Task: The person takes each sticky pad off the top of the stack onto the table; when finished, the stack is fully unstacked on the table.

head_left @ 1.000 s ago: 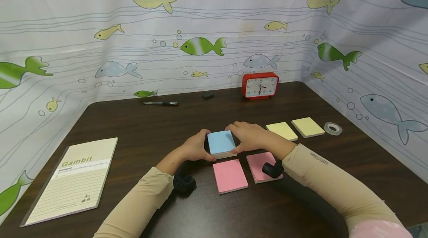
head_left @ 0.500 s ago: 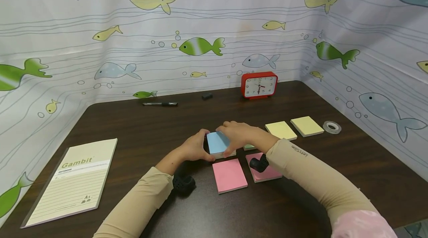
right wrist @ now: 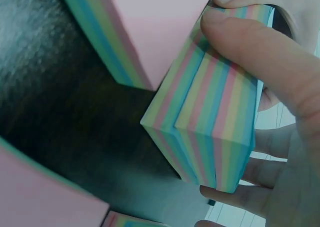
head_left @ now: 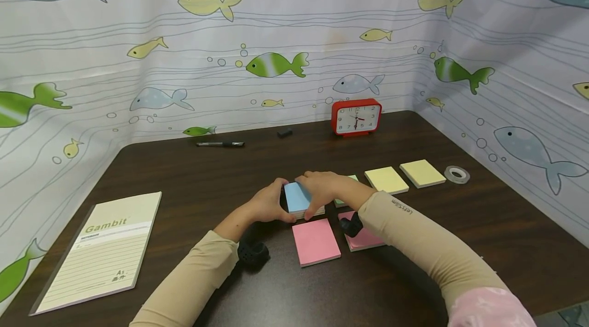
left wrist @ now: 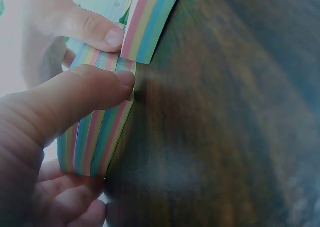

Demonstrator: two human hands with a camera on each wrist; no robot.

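Note:
A stack of sticky note pads (head_left: 295,195) with a blue top lies between both hands at the table's middle. My left hand (head_left: 267,203) grips its left side, thumb at the near face and fingers at the far side. From the right, my right hand (head_left: 324,189) holds the stack, its thumb also on the near face and its palm over part of the top. The striped edges of the stack (right wrist: 215,112) show several pads slightly out of line in the right wrist view. Just in front lies a pink sticky note pad (head_left: 316,242).
A second pink pad (head_left: 368,239) sits partly behind the right wrist. Beyond it, a green pad (head_left: 339,203) is mostly covered. Two yellow pads (head_left: 386,180) and a tape roll (head_left: 457,174) lie right. A notebook (head_left: 101,250) is left; pen (head_left: 220,144) and red clock (head_left: 356,117) stay behind.
My right hand has shifted left over the stack, covering more of its blue top. The green pad behind that hand has come into sight. The left hand has stayed almost still.

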